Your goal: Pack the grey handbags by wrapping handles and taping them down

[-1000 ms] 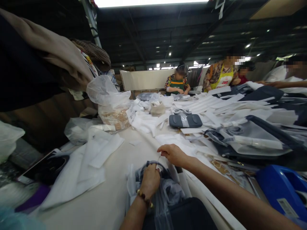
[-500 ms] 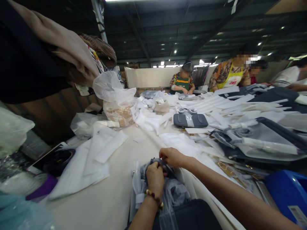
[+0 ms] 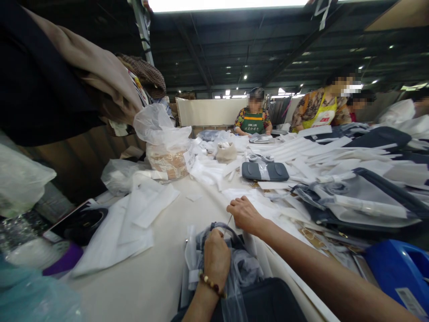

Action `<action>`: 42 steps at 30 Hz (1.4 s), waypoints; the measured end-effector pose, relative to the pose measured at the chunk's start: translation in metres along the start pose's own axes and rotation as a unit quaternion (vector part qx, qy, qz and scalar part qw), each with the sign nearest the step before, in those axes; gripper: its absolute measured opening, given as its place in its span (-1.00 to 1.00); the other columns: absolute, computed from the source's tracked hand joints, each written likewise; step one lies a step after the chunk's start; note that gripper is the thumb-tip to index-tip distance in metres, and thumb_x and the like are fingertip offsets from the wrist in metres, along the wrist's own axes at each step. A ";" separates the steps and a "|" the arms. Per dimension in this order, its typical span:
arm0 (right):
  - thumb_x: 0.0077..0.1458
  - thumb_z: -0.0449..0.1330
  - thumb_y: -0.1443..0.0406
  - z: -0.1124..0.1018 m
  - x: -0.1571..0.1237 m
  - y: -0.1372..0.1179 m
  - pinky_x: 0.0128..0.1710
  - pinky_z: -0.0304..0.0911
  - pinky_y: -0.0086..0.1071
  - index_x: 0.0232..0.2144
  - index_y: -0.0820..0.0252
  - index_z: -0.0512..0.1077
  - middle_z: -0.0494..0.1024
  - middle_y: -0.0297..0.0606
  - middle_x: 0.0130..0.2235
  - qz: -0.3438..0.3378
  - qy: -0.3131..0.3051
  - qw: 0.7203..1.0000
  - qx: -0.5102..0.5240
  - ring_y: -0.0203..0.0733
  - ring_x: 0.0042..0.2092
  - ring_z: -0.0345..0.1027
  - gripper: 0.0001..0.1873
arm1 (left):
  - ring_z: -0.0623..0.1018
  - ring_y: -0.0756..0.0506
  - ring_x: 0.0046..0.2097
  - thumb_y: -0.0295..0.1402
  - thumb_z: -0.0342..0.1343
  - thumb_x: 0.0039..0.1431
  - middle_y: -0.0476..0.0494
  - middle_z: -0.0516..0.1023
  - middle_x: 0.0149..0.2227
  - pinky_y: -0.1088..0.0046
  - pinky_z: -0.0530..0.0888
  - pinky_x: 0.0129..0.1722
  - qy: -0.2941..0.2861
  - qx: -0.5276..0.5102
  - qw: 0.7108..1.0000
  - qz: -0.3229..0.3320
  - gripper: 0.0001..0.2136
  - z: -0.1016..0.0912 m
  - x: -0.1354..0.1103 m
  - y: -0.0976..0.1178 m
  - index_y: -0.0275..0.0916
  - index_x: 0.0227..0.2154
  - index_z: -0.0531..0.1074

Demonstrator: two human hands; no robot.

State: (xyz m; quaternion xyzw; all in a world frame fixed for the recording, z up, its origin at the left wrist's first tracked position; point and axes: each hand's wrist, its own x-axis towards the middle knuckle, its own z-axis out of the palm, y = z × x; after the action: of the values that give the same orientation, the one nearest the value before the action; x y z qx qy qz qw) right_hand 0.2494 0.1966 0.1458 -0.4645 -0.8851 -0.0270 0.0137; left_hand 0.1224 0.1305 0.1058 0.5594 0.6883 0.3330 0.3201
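Note:
A dark grey bag (image 3: 271,299) lies at the front, its parts wrapped in clear plastic (image 3: 248,268). My left hand (image 3: 216,252), with a beaded bracelet at the wrist, is closed around the curved grey strap (image 3: 223,225) at the far end of the bag. Just beyond and to the right, my right hand (image 3: 244,214) is raised with fingers closed. A thin pale string (image 3: 229,219) runs from its fingertips down toward my left hand. Its lower end is hidden. On the left side of the bag stands a white foam-wrapped piece (image 3: 192,259).
White foam sheets (image 3: 130,223) lie at left. A plastic-covered bundle (image 3: 167,156) stands behind them. Ahead is a dark grey case (image 3: 264,171). Another wrapped bag (image 3: 368,201) and a blue bin (image 3: 395,268) are at right. Co-workers (image 3: 253,118) sit across the table.
My right hand has lifted slightly away from my left hand, and the string now shows stretched between them. My left hand stays at the strap.

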 end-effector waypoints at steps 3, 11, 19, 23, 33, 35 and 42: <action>0.08 -0.02 0.56 -0.003 0.000 -0.001 -0.09 0.01 -0.17 -0.32 0.36 0.46 0.50 -0.03 -0.27 -0.015 0.024 0.999 -0.045 -0.06 -0.15 0.30 -0.73 | 0.48 -0.04 -0.48 -0.64 -0.13 0.09 -0.10 0.48 -0.50 0.45 0.34 -0.40 0.007 -0.035 0.999 -0.023 -0.81 -0.007 -0.006 -0.004 -0.27 -0.46 0.30; 0.15 -0.02 0.52 -0.032 -0.018 -0.019 0.09 -0.12 -0.13 -0.35 0.31 0.46 0.51 -0.07 -0.32 -0.067 0.031 0.992 -0.102 -0.07 -0.17 0.31 -0.74 | 0.27 0.06 -0.68 -0.51 -0.13 0.05 0.12 0.29 -0.71 0.59 0.16 -0.68 0.031 -0.214 0.974 -0.064 -0.89 -0.008 -0.005 -0.014 -0.23 -0.49 0.26; 0.10 0.06 0.47 -0.010 -0.039 -0.046 -0.45 0.07 -0.41 -0.24 0.18 0.35 0.56 -0.28 -0.37 -0.052 -0.016 0.998 -0.044 -0.17 -0.35 0.46 -0.82 | 0.27 0.07 -0.70 -0.56 -0.08 -0.04 0.10 0.32 -0.76 0.60 0.17 -0.69 -0.023 -0.251 0.966 -0.048 -0.85 -0.011 -0.008 -0.020 -0.23 -0.59 0.30; 0.18 0.01 0.43 -0.001 -0.034 -0.046 -0.50 0.03 -0.42 -0.23 0.17 0.35 0.56 -0.24 -0.39 -0.055 -0.024 0.997 -0.042 -0.16 -0.35 0.48 -0.83 | 0.27 0.07 -0.70 -0.60 -0.08 -0.04 0.12 0.30 -0.76 0.59 0.18 -0.68 -0.026 -0.235 0.970 -0.050 -0.82 -0.014 -0.009 -0.022 -0.24 -0.60 0.32; 0.21 0.00 0.42 0.000 -0.030 -0.045 -0.44 0.11 -0.42 -0.23 0.20 0.37 0.55 -0.18 -0.36 -0.078 -0.044 0.994 -0.058 -0.14 -0.32 0.47 -0.83 | 0.29 0.07 -0.68 -0.63 -0.08 -0.03 0.13 0.31 -0.75 0.59 0.18 -0.68 -0.025 -0.209 0.976 -0.049 -0.80 -0.018 -0.010 -0.018 -0.23 -0.58 0.33; 0.20 0.00 0.43 -0.002 -0.030 -0.045 -0.43 0.13 -0.42 -0.22 0.21 0.37 0.56 -0.18 -0.36 -0.077 -0.047 0.994 -0.059 -0.13 -0.32 0.47 -0.83 | 0.29 0.06 -0.69 -0.63 -0.08 -0.02 0.13 0.31 -0.75 0.59 0.17 -0.69 -0.026 -0.207 0.977 -0.051 -0.80 -0.018 -0.010 -0.019 -0.23 -0.57 0.33; 0.21 0.01 0.43 -0.009 -0.031 -0.047 -0.39 0.16 -0.42 -0.20 0.22 0.37 0.56 -0.18 -0.33 -0.078 -0.059 0.993 -0.059 -0.14 -0.29 0.47 -0.83 | 0.28 0.07 -0.69 -0.64 -0.08 -0.02 0.15 0.31 -0.75 0.60 0.19 -0.69 -0.026 -0.208 0.976 -0.052 -0.80 -0.017 -0.010 -0.019 -0.22 -0.57 0.32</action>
State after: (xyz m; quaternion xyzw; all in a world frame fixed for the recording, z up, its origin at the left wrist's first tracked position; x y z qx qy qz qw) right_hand 0.2282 0.1442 0.1513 -0.3950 -0.9146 -0.0525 -0.0683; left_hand 0.0995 0.1157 0.1012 0.4531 0.6233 0.4369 0.4641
